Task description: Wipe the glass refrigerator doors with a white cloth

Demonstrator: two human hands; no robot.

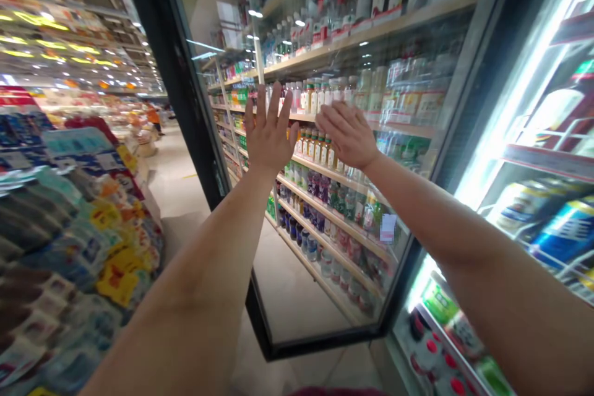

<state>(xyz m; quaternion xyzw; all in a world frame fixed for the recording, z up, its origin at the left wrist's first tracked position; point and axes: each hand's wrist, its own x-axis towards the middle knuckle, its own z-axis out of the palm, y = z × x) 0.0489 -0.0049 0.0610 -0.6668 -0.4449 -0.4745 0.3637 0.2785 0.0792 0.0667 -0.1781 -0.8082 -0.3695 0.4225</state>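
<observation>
In front of me a glass fridge door [172, 74] with a black frame stands swung open. My left hand [270, 139] is raised at the glass, fingers spread, palm turned toward the pane. To its right, my right hand [349, 135] is up at the glass too, its fingers stretched out and lying side by side. Neither hand holds anything that I can see. Whether the palms touch the pane cannot be made out. A small pale label [388, 227] sits low on the right part of the glass.
Shelves of bottles [318, 150] show through the pane. The lit fridge at the right holds cans [568, 232] and bottles with red caps [431, 346]. Bagged goods [116, 278] are piled at the left, beside a pale aisle floor [179, 167]. Farther off is a person in orange [153, 116].
</observation>
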